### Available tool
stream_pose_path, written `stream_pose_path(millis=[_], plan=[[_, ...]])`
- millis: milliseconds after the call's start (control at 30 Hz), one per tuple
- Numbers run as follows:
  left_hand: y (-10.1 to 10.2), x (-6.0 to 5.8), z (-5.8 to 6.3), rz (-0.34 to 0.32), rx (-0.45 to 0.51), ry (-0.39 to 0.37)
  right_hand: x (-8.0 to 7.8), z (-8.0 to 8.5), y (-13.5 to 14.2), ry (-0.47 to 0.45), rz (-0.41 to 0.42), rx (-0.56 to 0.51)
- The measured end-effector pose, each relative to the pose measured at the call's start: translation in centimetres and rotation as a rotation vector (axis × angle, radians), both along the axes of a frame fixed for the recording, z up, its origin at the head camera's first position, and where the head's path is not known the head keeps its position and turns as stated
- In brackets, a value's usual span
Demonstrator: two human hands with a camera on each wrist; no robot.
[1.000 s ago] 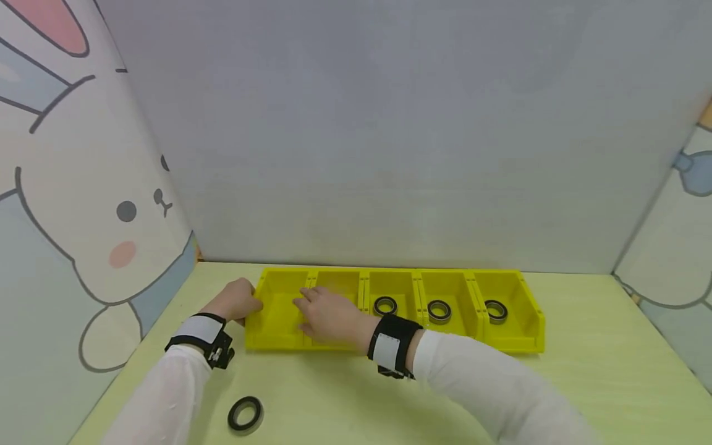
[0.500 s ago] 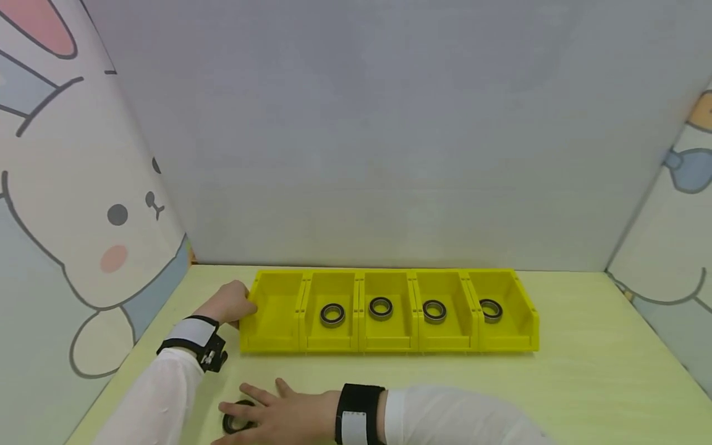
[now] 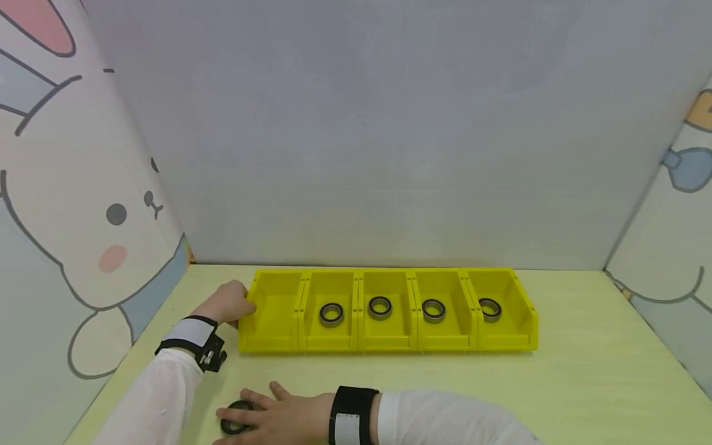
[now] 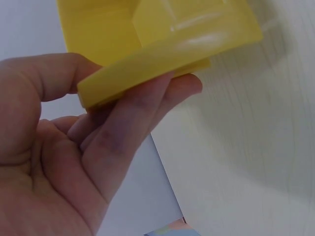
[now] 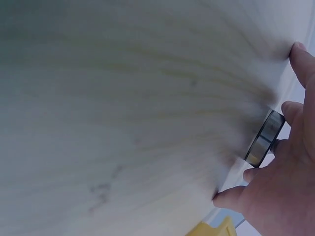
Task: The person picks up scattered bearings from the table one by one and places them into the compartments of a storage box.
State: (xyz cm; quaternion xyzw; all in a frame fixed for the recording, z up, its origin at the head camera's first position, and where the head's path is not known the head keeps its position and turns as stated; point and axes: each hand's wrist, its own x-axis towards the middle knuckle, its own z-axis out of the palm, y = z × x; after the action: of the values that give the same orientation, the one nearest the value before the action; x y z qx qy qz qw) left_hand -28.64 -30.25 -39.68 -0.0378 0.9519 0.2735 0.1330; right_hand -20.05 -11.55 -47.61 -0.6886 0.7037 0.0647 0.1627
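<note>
A row of joined yellow bins (image 3: 389, 344) stands near the back wall. My left hand (image 3: 227, 303) grips the outer side wall of the leftmost bin (image 4: 167, 56), thumb over the wall and fingers under it in the left wrist view. At the front of the table, my right hand (image 3: 286, 420) lies with fingers spread over a ball bearing (image 5: 265, 140). The index and middle fingers partly hide this dark-edged metal ring in the head view. In the right wrist view it lies flat on the table among the fingertips.
Each of the other bins holds one bearing: the second (image 3: 332, 323), third (image 3: 380, 316), fourth (image 3: 434, 319) and rightmost (image 3: 492, 317). The pale yellow-green table (image 3: 589, 371) meets a grey back wall (image 3: 389, 136). Side panels (image 3: 83, 247) with cartoon prints flank it.
My right hand has left the second bin, where a bearing now shows, and come down front left over the loose bearing. In the last half second it has barely shifted. My left hand keeps its grip.
</note>
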Motion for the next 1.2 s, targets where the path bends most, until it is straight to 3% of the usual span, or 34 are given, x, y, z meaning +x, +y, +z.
stream_pose_path(millis=[100,333,733,833,1033,1200], plan=[[-0.1,0.0,0.0,-0.004,0.004,0.003,0.5,1.4,-0.1,0.021,0.012,-0.064],[-0.1,-0.1,-0.3,0.017,0.021,-0.004,1.0,1.9,-1.1,0.243,0.115,-0.169],[-0.2,-0.2,-0.4,0.019,0.015,-0.005,0.5,1.9,-1.2,0.122,0.024,-0.168],[-0.2,-0.1,-0.4,0.021,0.013,-0.005,0.3,2.6,-1.1,0.151,0.017,-0.182],[-0.3,0.1,-0.2,-0.004,0.035,0.024,-1.9,5.5,-1.2,0.378,-0.006,-0.269],[-0.6,-0.1,-0.5,-0.003,0.052,0.034,-5.0,7.3,-1.9,0.438,-0.122,-0.259]])
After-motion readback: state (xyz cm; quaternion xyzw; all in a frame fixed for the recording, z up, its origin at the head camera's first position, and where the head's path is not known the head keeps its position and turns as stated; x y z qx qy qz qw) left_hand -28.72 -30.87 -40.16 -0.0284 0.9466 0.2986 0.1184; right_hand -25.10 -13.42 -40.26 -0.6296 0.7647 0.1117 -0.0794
